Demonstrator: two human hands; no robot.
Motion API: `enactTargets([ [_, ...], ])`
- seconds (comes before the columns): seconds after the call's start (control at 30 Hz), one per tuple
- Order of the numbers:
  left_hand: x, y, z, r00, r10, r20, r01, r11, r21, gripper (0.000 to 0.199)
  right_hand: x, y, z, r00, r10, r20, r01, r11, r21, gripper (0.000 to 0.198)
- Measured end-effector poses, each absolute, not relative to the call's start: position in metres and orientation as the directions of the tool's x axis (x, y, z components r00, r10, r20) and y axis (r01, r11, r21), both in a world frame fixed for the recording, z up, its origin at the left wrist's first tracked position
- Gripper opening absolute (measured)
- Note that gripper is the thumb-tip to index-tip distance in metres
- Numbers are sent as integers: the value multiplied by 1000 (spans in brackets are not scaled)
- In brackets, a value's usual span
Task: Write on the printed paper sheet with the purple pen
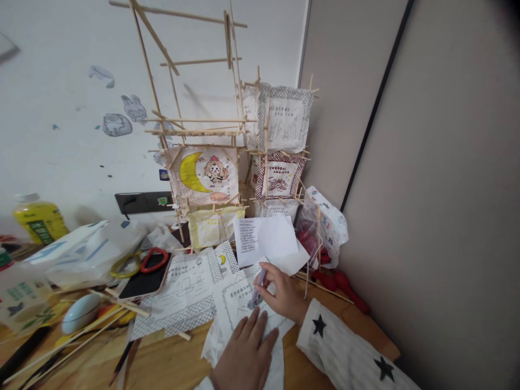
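Observation:
My right hand (pixel 281 292) is closed around a light purple pen (pixel 259 283), its lower end on a sheet of drawing paper (pixel 232 297). This sheet bears a patterned border, handwritten characters and line drawings; part of it is hidden under my hands. Below the pen, my left hand (pixel 246 355) lies flat on the same paper with its fingers stretched out. Beside it on the left lies another drawn sheet (pixel 182 292) with a boat and a checked border. A page of handwritten lines (pixel 266 241) rests behind my right hand.
A tall frame of thin wooden sticks (pixel 195 131) stands at the back, with drawn paper panels (pixel 205 176) on it. To the left are a dark phone (pixel 144 279), red-handled scissors (pixel 154 260), a light blue egg-shaped object (pixel 81 314), loose sticks and a yellow bottle (pixel 40 219).

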State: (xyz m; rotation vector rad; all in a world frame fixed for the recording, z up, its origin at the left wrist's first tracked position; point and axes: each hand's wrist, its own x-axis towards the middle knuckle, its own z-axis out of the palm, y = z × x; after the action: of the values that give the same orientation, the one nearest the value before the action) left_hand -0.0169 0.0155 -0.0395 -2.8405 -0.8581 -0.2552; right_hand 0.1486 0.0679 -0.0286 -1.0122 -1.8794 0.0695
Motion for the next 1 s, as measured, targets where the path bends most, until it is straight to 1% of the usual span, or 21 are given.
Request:
enactTargets([
  [0.13, -17, 16, -41, 824, 533, 193, 560, -818, -128, 52, 147, 67, -26, -184, 653, 734, 555, 686, -471, 47],
  [0.33, -17, 18, -47, 824, 521, 224, 554, -823, -126, 52, 145, 66, -27, -187, 640, 745, 520, 708, -478, 48],
  [0.53, -15, 17, -41, 827, 536, 172, 560, -811, -167, 51, 146, 67, -29, -161, 657, 737, 574, 669, -471, 46],
  [0.7, -16, 14, -39, 826, 538, 169, 563, -807, -179, 52, 146, 67, -28, -185, 646, 740, 541, 696, -472, 43],
  [0.8, -15, 14, -39, 821, 548, 159, 570, -802, -177, 54, 146, 67, -27, -183, 647, 740, 537, 697, -475, 43],
  [0.9, -15, 15, -38, 825, 544, 152, 563, -811, -158, 54, 146, 67, -29, -178, 670, 721, 563, 670, -484, 46],
  [1.0, -16, 15, -39, 825, 540, 167, 561, -816, -137, 53, 147, 68, -30, -172, 657, 734, 555, 680, -479, 45],
])
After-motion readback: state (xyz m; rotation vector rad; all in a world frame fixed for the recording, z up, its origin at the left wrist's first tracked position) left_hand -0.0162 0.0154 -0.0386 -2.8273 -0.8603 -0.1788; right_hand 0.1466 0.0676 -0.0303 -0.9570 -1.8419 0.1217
